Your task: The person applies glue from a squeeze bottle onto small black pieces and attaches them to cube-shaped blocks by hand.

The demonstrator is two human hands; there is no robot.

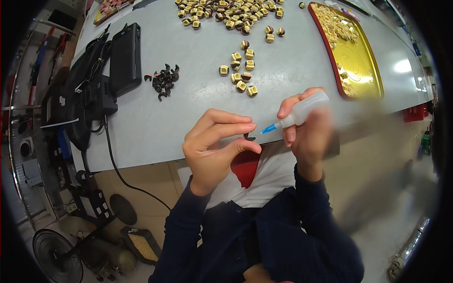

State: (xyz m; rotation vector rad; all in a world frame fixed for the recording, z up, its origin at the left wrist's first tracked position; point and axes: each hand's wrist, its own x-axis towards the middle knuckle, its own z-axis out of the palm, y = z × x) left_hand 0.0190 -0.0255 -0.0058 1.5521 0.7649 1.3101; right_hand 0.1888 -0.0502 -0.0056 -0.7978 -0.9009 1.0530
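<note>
Between the thumb and fingertips of my left hand (214,144) is a small dark curved piece (249,137), partly covered by the fingers. My right hand (309,137), a little blurred, grips a translucent white squeeze bottle (306,109). The bottle tilts down to the left, and its blue needle tip (268,129) points at the dark piece, close beside it. Both hands are held at the table's front edge. On the table to the left lies a small pile of similar dark curved pieces (163,81).
Several cream-and-dark small blocks (240,75) lie ahead, with a larger heap (231,14) behind. A gold tray with a red rim (356,61) holds cream pieces at the right. At the left stand a black box-shaped device (125,59) and cables (113,155). A fan (57,257) is at lower left.
</note>
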